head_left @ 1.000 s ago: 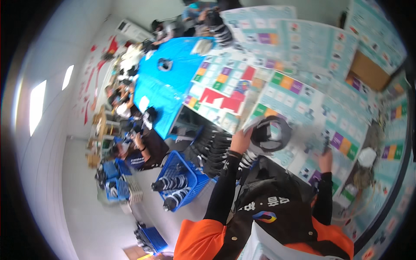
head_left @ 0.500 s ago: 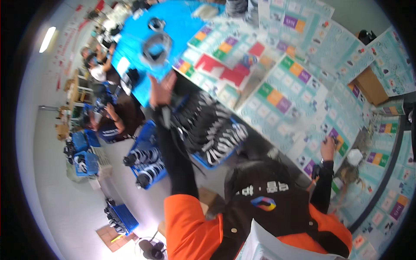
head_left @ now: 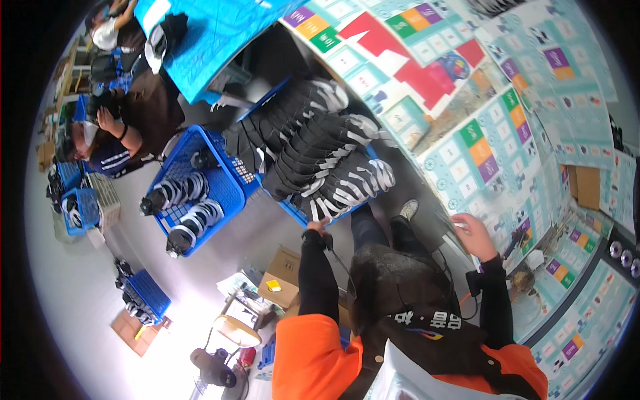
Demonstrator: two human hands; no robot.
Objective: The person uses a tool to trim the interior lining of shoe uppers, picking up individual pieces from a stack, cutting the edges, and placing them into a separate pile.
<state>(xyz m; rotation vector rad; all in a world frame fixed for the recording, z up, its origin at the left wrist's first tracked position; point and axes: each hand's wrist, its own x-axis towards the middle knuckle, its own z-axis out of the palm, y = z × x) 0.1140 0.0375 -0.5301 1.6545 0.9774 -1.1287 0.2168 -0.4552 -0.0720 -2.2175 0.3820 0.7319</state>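
My left hand reaches down to the near edge of a blue crate packed with rows of black-and-white shoe pieces. Its fingers are curled at the closest piece, and I cannot make out whether they grip it. My right hand lies on the edge of a table covered with colourful printed sheets, fingers spread and holding nothing. Both my sleeves are black below orange, and a black apron hangs in front of me.
A second blue crate with black-and-white pieces stands on the floor to the left. Another person sits beyond it beside a blue-covered table. A cardboard box, a stool and a smaller blue crate lie nearer me.
My left arm, which held a dark ring-shaped piece up toward the blue-covered table, has come down to the crate. That piece is gone from the hand. The view has tipped toward the floor.
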